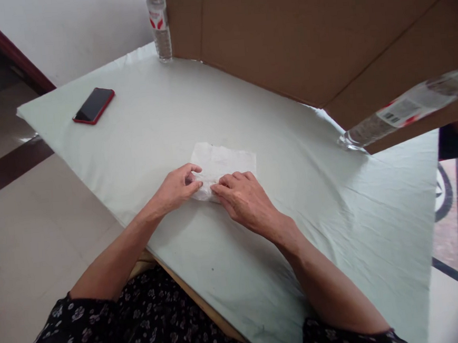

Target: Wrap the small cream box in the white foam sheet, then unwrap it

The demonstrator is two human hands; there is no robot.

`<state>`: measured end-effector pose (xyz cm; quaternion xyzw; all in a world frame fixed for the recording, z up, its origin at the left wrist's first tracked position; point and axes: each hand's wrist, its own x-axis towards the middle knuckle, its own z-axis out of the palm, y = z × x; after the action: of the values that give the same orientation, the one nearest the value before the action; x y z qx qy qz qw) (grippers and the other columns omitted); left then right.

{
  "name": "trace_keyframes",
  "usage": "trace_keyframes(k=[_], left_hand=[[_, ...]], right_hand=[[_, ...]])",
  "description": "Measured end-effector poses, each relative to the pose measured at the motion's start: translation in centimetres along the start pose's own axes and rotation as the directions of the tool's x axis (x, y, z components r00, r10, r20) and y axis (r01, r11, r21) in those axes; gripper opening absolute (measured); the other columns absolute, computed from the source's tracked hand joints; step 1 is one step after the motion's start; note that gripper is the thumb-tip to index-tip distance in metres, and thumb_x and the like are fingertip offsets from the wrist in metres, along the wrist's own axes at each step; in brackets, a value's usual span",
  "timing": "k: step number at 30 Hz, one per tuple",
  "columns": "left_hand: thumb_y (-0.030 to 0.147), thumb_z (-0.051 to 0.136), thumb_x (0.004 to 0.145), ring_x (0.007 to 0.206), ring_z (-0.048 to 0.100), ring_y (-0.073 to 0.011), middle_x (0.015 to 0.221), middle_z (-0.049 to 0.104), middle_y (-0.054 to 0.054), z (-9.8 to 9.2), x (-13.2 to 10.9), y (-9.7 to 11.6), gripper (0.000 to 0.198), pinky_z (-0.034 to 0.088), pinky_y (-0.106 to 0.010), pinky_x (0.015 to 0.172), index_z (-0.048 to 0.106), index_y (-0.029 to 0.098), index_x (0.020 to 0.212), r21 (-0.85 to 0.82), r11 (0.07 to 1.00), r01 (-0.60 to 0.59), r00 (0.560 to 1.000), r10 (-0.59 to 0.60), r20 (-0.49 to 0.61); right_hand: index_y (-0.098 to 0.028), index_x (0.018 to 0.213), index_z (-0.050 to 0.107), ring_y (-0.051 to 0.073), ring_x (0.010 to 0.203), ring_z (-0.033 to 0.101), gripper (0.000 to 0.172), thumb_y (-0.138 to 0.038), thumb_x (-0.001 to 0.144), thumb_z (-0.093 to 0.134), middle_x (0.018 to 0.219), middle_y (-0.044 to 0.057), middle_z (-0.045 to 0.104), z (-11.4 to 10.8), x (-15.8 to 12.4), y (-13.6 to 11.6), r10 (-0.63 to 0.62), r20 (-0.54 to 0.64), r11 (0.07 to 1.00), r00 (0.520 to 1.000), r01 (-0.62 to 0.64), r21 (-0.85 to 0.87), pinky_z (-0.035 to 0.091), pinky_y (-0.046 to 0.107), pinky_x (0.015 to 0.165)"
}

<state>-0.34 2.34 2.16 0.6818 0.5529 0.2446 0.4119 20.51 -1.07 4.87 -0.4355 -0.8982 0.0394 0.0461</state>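
A white tissue (228,161) lies on the cloth-covered table in front of me, its near edge rumpled and partly covered by my fingers. At its left near corner is my left hand (177,189), thumb and forefinger apart and the other fingers curled; whether it touches the tissue is hard to tell. My right hand (245,199) rests on the near right side, its thumb and fingertips pinched together on the tissue's near edge.
A phone in a red case (94,105) lies at the far left. One plastic bottle (160,31) stands at the back, another bottle (398,110) at the right. Both stand against a tall cardboard panel (266,36). Pale green cloth (336,226) covers the table.
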Motion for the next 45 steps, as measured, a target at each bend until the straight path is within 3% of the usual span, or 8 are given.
trace_keyframes(k=[6,11,18,25,30,35,40,45], left_hand=[[0.041,0.060,0.081,0.074,0.059,-0.0175,0.084,0.064,-0.002,-0.2,0.1,-0.1,0.040,0.046,-0.031,0.073,0.067,0.016,0.111,0.152,0.987,0.051,0.997,-0.042,-0.061],[0.055,0.067,0.076,0.090,0.065,-0.0231,0.113,0.068,-0.011,-1.7,-0.7,-0.7,0.066,0.050,-0.035,0.079,0.059,0.016,0.129,0.129,0.978,0.164,0.986,-0.158,-0.059],[0.056,0.071,0.073,0.083,0.067,-0.0227,0.106,0.068,-0.011,-2.4,-0.5,-1.0,0.078,0.048,-0.028,0.059,0.051,0.014,0.135,0.106,0.944,0.312,0.947,-0.318,0.050],[0.048,0.077,0.067,0.046,0.048,-0.0133,0.058,0.056,0.002,-2.6,0.9,0.2,0.040,0.033,-0.026,0.045,0.062,0.018,0.091,0.052,0.903,0.426,0.895,-0.429,0.121],[0.032,0.072,0.067,0.044,0.037,-0.0085,0.048,0.043,0.005,-2.7,1.4,0.5,0.031,0.028,-0.025,0.047,0.047,0.020,0.053,-0.024,0.913,0.408,0.898,-0.396,0.194],[0.026,0.068,0.064,0.055,0.046,-0.0086,0.058,0.049,0.004,-2.4,0.7,0.5,0.017,0.038,-0.021,0.052,0.054,0.018,0.059,-0.124,0.943,0.309,0.949,-0.298,0.100],[0.029,0.074,0.059,0.073,0.065,-0.0179,0.079,0.066,-0.003,-1.8,0.2,0.9,0.033,0.057,-0.031,0.065,0.063,0.016,0.087,-0.349,0.827,0.441,0.896,-0.387,0.216],[0.034,0.078,0.065,0.065,0.065,-0.0159,0.083,0.070,-0.006,-1.1,0.6,1.0,0.033,0.056,-0.030,0.060,0.067,0.014,0.090,-0.265,0.857,0.442,0.889,-0.377,0.261]], right_hand=[[-0.019,0.103,0.069,0.020,0.082,0.046,0.024,-0.019,0.102,0.044,0.099,0.008,0.068,0.4,0.0,-0.2,0.001,-0.013,0.998,1.000,-0.002,-0.061,0.024,0.035,0.075],[-0.019,0.101,0.067,0.020,0.080,0.043,0.023,-0.015,0.100,0.044,0.095,0.007,0.066,0.7,0.2,-0.4,-0.016,-0.035,0.993,0.999,0.011,-0.117,0.023,0.036,0.076],[-0.019,0.101,0.067,0.021,0.080,0.043,0.023,-0.017,0.101,0.044,0.094,0.007,0.066,0.9,0.3,-0.4,-0.027,-0.055,0.991,0.998,0.019,-0.134,0.022,0.037,0.076],[-0.018,0.101,0.067,0.021,0.081,0.043,0.023,-0.016,0.100,0.043,0.094,0.008,0.066,0.9,0.2,-0.4,-0.030,-0.053,0.991,0.998,0.023,-0.130,0.021,0.037,0.076],[-0.018,0.099,0.067,0.021,0.081,0.043,0.024,-0.016,0.100,0.043,0.094,0.009,0.065,1.0,0.2,-0.5,-0.026,-0.063,0.991,0.998,0.018,-0.130,0.021,0.037,0.076],[-0.018,0.097,0.067,0.021,0.080,0.041,0.023,-0.016,0.100,0.044,0.092,0.008,0.065,1.2,0.2,-0.5,-0.031,-0.073,0.992,0.997,0.022,-0.127,0.020,0.037,0.074],[-0.018,0.097,0.066,0.021,0.080,0.042,0.024,-0.015,0.099,0.043,0.093,0.009,0.065,1.2,0.3,-0.5,-0.026,-0.065,0.992,0.998,0.018,-0.124,0.020,0.037,0.074],[-0.019,0.100,0.067,0.022,0.081,0.043,0.025,-0.016,0.099,0.043,0.093,0.009,0.064,1.1,0.4,-0.5,-0.026,-0.056,0.992,0.998,0.019,-0.126,0.020,0.037,0.073]])
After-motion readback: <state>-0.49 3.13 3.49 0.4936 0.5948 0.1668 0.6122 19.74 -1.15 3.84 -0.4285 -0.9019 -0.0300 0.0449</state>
